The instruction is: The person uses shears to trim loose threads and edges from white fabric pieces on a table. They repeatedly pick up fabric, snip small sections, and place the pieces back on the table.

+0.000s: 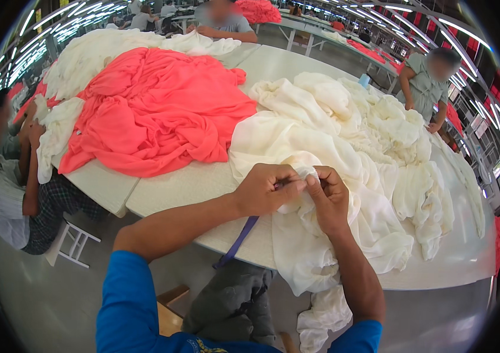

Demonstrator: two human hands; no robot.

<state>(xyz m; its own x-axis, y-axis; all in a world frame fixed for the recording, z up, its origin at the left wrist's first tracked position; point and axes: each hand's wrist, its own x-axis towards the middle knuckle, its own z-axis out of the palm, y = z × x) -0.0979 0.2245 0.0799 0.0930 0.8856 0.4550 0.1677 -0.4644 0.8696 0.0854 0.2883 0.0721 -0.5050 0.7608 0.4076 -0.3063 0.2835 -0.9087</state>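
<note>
My left hand point(267, 189) and my right hand point(329, 197) meet at the near edge of the table, both closed. Between their fingertips they pinch a small gathered bit of white cloth point(304, 171). Something small and dark shows inside the curled left fingers; what it is I cannot make out. A purple strap point(240, 240) hangs below that hand over the table edge. The cloth belongs to a large cream-white heap point(344, 147) spread ahead and to the right. Part of it drapes over the edge, and a bunched end point(323, 317) hangs beside my lap.
A coral-red cloth pile point(162, 112) lies left of centre on the pale table point(173, 191), with more white cloth point(103, 56) behind it. One person point(3, 194) sits at the left holding white cloth, another point(223, 23) across, a third point(426, 82) at the right. A blue thread cone point(365, 80) stands beyond the heap.
</note>
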